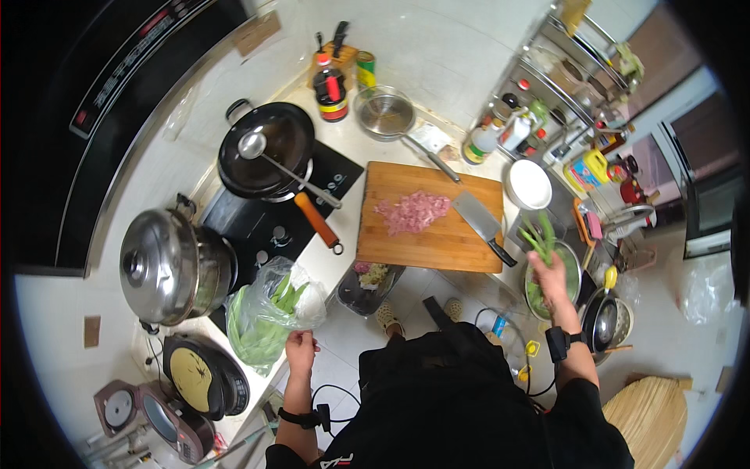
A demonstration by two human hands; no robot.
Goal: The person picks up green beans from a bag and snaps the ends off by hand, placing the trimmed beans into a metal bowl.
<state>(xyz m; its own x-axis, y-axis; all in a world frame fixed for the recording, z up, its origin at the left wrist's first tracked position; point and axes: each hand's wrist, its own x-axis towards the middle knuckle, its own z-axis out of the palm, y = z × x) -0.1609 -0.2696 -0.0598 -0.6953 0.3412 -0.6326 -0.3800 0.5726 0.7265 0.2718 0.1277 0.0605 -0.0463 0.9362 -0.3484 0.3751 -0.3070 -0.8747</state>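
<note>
My right hand [548, 275] grips a bunch of green vegetable pods or stalks [540, 234] above a round bowl [571, 267] holding more greens. My left hand [302, 350] is loosely curled with nothing visible in it, beside a clear plastic bag [258, 328] of green pods. Chopped pink raw meat [413, 212] lies on the wooden cutting board [428, 249]. A cleaver [477, 217] rests on the board's right side, its black handle past the edge.
A black wok [287, 126] with a metal ladle [252, 145] and a large lidded steel pot [158, 264] stand left. A white bowl [528, 184], a strainer [385, 114] and a soy sauce bottle [330, 91] surround the board. A waste bin [354, 293] stands below it.
</note>
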